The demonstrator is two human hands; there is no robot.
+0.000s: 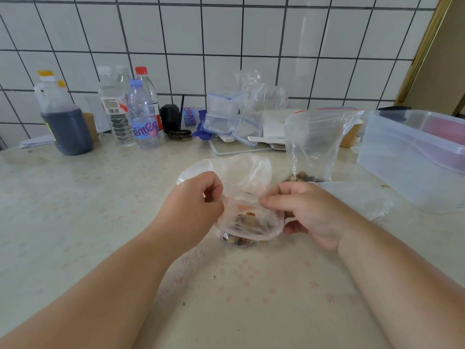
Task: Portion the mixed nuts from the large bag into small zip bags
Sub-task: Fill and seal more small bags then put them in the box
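A small clear zip bag (247, 224) with a red zip strip is held over the table's middle, and mixed nuts show through its bottom. My left hand (193, 200) pinches the bag's top edge on the left. My right hand (310, 212) pinches the same edge on the right. The large clear bag (314, 144) stands upright behind my right hand, its mouth open and a few nuts at its bottom. Another crumpled clear bag (241, 172) lies just behind the small one.
Several bottles (141, 114) and a dark jug (66, 124) stand at the back left. Stacked clear boxes (224, 112) and loose bags sit at the back centre. A big translucent tub (412, 157) fills the right side. An empty flat bag (362, 197) lies by my right hand.
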